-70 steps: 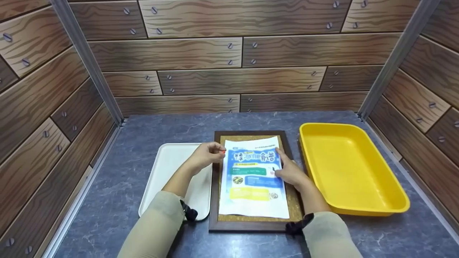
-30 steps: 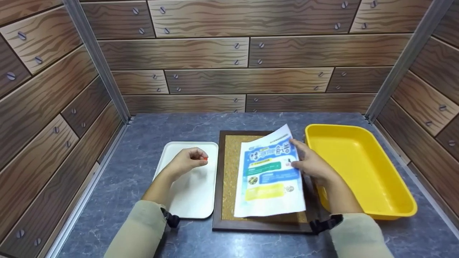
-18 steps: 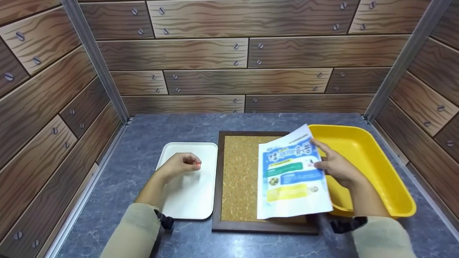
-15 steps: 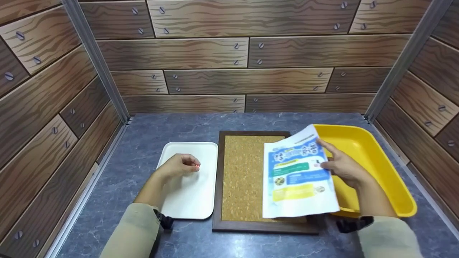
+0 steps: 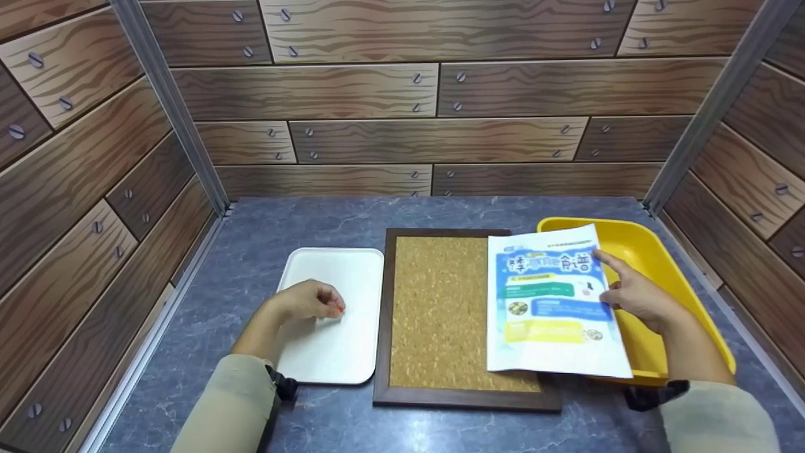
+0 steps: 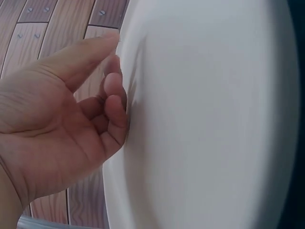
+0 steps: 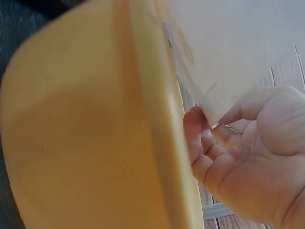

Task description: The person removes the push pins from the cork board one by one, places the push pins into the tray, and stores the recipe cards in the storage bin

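In the head view my left hand (image 5: 307, 298) pinches a small red push pin (image 5: 340, 309) between thumb and fingertips, over the white tray (image 5: 339, 358). Most of the pin is hidden by the fingers. My right hand (image 5: 641, 301) grips the right edge of a printed paper sheet (image 5: 560, 355), thumb on the front. The sheet hangs over the right part of the framed cork board (image 5: 434, 314) and the left part of the yellow tray (image 5: 648, 251). In the right wrist view the sheet's pale back (image 7: 224, 47) and its pinched edge show.
The cork board lies between the two trays on a dark marbled tabletop (image 5: 302, 220). Wood-patterned walls (image 5: 358, 138) stand behind and on both sides. The yellow tray has raised sides, and the white tray is shallow.
My right hand has carried the sheet rightward off the cork board's middle, baring much of the cork. My left hand has moved left and nearer, over the white tray, with the push pin.
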The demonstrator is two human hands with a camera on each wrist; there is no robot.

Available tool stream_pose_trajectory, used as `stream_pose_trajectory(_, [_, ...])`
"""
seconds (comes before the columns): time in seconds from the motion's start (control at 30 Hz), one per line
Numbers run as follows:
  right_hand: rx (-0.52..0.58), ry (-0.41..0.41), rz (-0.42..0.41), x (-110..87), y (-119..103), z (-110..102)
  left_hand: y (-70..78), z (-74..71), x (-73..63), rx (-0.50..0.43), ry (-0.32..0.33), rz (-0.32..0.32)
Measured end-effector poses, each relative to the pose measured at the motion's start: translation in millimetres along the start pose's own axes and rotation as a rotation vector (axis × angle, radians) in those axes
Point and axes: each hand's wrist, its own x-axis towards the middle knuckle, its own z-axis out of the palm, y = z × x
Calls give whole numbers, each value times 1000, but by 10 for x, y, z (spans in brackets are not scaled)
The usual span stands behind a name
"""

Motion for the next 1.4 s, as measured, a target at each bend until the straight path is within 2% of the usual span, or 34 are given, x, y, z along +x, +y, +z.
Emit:
stream_pose_trajectory(0.17, [-75,13,45,-15,72,-111,-10,-3,-18,10,-6,-31])
stream_pose_trajectory(0.3, [-129,19,92,-17,122,-195,-17,5,-13,8,3,-30])
stream_pose_trajectory(0.57, [-201,38,126,-45,184,-359,-48,23,8,35,24,-25])
stream_pose_trajectory(0.83, [-300,73,208,-40,219,-466,-65,28,19,59,25,-17])
stream_pose_trajectory(1.0, [-317,97,225,-25,305,-534,-79,31,20,60,27,0])
stream_pose_trajectory(1.2, [-310,128,235,-45,365,-635,-82,32,12,64,33,-13])
stream_pose_trajectory(1.4, [-369,199,239,-84,362,-701,-85,6,-5,57,-3,5])
